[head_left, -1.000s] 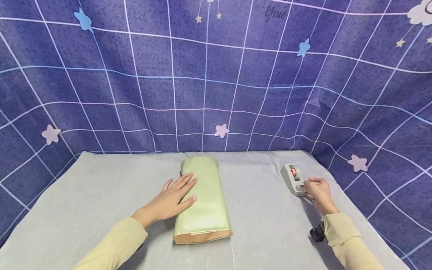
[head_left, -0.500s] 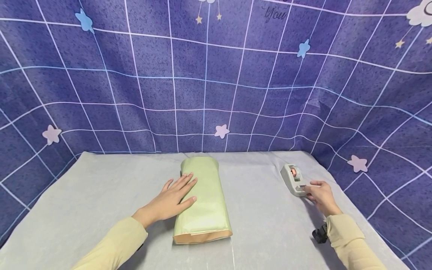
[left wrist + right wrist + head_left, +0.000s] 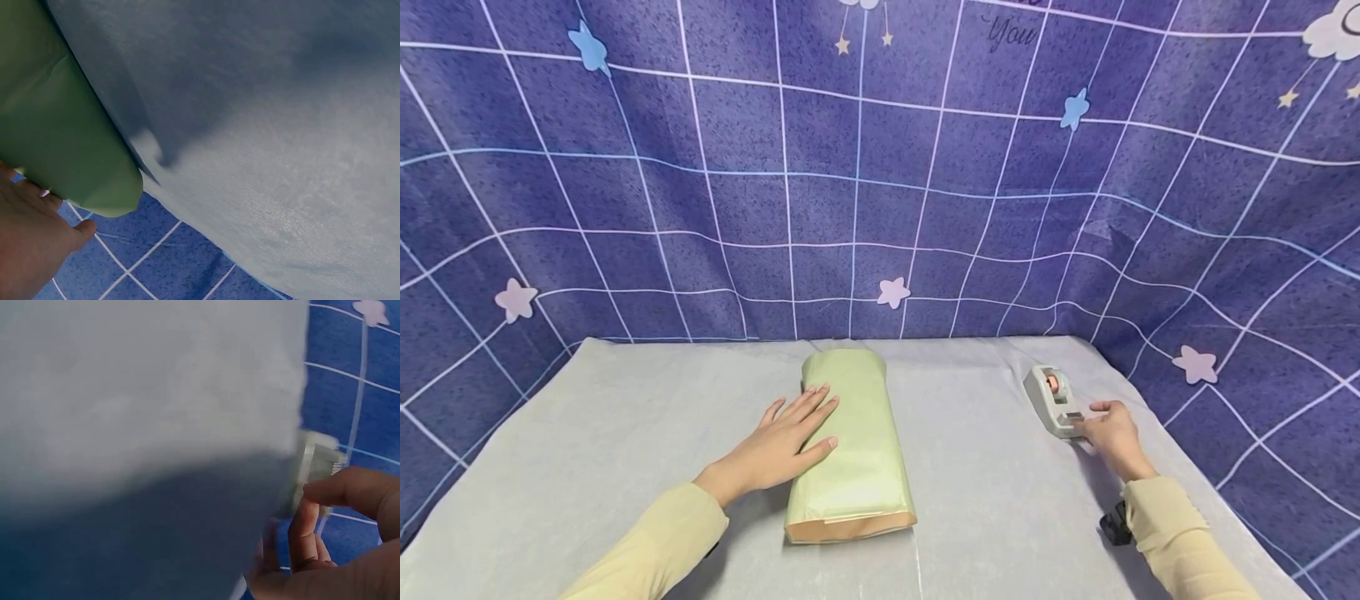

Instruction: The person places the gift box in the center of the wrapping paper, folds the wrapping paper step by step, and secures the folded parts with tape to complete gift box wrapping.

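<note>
A long parcel wrapped in shiny light green paper (image 3: pixel 857 450) lies on the cloth-covered table, its near end open with a tan inside. My left hand (image 3: pixel 778 446) rests flat on its left side, fingers spread; the left wrist view shows the same hand (image 3: pixel 31 240) beside the green wrapping (image 3: pixel 81 137). At the right stands a grey tape dispenser (image 3: pixel 1045 400) with a roll on an orange core. My right hand (image 3: pixel 1116 437) is at its cutter end. In the right wrist view the thumb and index finger pinch together before the dispenser (image 3: pixel 319 456), apparently on the clear tape's end, which barely shows.
The table (image 3: pixel 970 500) has a pale grey cloth. Behind it hangs a blue curtain (image 3: pixel 820 200) with a white grid and stars, which also closes in both sides. A black wrist camera (image 3: pixel 1116 523) sits under the right cuff.
My right hand has shifted slightly right and toward me at the dispenser's cutter end, its fingers moving lower. The left hand and the parcel have stayed in place.
</note>
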Demonstrator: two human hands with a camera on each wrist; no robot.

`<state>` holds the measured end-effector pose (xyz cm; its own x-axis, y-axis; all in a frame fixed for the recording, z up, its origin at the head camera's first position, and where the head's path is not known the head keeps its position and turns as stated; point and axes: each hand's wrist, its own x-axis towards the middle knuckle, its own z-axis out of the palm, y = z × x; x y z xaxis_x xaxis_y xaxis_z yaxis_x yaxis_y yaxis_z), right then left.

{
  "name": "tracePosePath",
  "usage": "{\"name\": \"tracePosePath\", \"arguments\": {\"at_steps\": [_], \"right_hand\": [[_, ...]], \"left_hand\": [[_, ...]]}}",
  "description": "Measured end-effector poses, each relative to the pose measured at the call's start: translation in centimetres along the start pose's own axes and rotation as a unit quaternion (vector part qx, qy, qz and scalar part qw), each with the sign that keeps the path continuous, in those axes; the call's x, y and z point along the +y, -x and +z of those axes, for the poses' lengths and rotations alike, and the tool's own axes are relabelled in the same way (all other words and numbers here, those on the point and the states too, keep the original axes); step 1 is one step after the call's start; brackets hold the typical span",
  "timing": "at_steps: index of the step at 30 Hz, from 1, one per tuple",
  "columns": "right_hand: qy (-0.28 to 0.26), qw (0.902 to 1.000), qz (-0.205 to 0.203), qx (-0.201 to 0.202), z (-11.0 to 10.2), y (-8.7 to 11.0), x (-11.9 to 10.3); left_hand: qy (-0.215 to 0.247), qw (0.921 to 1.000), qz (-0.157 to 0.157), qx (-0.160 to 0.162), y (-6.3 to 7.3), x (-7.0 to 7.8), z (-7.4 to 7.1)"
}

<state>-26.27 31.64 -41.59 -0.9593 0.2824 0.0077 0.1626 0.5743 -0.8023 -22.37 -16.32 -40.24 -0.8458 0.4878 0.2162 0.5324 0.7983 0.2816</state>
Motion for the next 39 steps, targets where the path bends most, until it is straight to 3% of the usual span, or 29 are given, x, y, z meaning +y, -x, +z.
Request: {"name": "tracePosePath", "arguments": {"at_steps": [3,8,12,16,20,27,32,39], "right_hand": [[0.042,0.9990,-0.006,0.016,-0.1,0.0,0.4],[0.035,0.9994,0.006,-0.005,-0.7,0.2,-0.4],[0.064,0.9978,-0.006,0.015,-1.1,0.3,-1.8],[0.022,0.9989,-0.025,0.034,-0.6,0.3,-3.6],[-0.058,0.9960,-0.067,0.009,0.5,0.7,-5.5],[-0.115,0.9747,-0.176,-0.076,3.8,2.0,-8.4],[-0.131,0.9595,-0.206,-0.141,6.4,2.9,-9.8],[-0.159,0.9290,-0.249,-0.224,9.6,4.4,-11.7]], "left_hand": [[0.003,1.0000,-0.001,-0.004,0.0,0.0,0.0],[0.004,1.0000,-0.002,-0.006,-0.1,0.0,-0.1],[0.001,1.0000,0.000,-0.002,-0.1,0.0,-0.2],[-0.002,1.0000,0.000,-0.001,-0.2,0.0,-0.1],[-0.002,1.0000,0.000,-0.002,-0.1,0.0,-0.2],[0.003,1.0000,0.002,0.002,-0.1,-0.1,-0.1],[0.006,1.0000,0.003,-0.002,-0.1,-0.1,-0.1],[0.000,1.0000,0.003,-0.004,-0.1,0.1,-0.3]]}}
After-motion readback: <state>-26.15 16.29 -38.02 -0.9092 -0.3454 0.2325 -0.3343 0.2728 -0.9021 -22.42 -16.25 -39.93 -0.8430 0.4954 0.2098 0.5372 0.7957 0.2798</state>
